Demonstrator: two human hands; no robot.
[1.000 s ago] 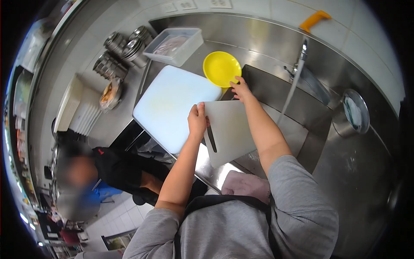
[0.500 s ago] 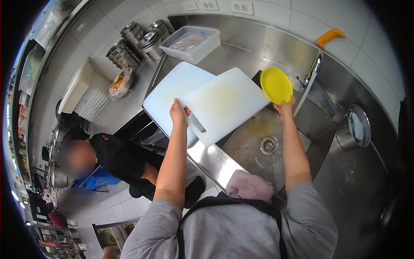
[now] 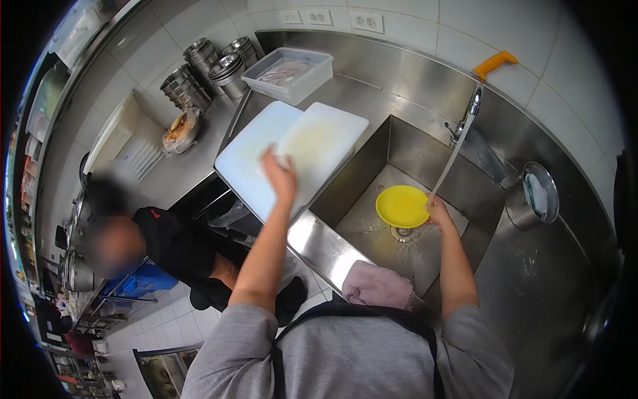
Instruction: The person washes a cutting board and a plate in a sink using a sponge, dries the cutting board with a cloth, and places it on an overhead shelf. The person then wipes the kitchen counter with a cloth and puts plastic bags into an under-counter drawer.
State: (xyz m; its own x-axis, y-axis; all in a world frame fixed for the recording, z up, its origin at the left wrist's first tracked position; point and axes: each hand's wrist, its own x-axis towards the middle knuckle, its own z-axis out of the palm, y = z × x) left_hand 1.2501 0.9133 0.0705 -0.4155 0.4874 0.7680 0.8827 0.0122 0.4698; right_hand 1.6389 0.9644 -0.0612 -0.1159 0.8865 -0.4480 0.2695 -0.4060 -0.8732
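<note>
My right hand [image 3: 437, 211] grips the rim of a yellow plate [image 3: 402, 207] inside the steel sink [image 3: 355, 179]. From the faucet [image 3: 474, 100] a stream of water falls to the plate's edge by my fingers. My left hand [image 3: 280, 176] is empty, its fingers apart and slightly blurred, just over two white cutting boards. The smaller cutting board [image 3: 325, 136] overlaps the larger cutting board [image 3: 242, 153], both at the left of the sink. Whether my left hand touches them I cannot tell.
A pinkish cloth [image 3: 377, 286] lies on the sink's front edge. Behind the boards stands a clear plastic tub [image 3: 292, 80], near stacked metal containers [image 3: 226, 73]. A metal pot [image 3: 541, 193] sits right of the sink. At left, a person in black [image 3: 176, 243] stands close.
My left hand has let go of the smaller cutting board, which now rests farther left on the larger one. My right hand has lowered the plate into the sink; water now runs.
</note>
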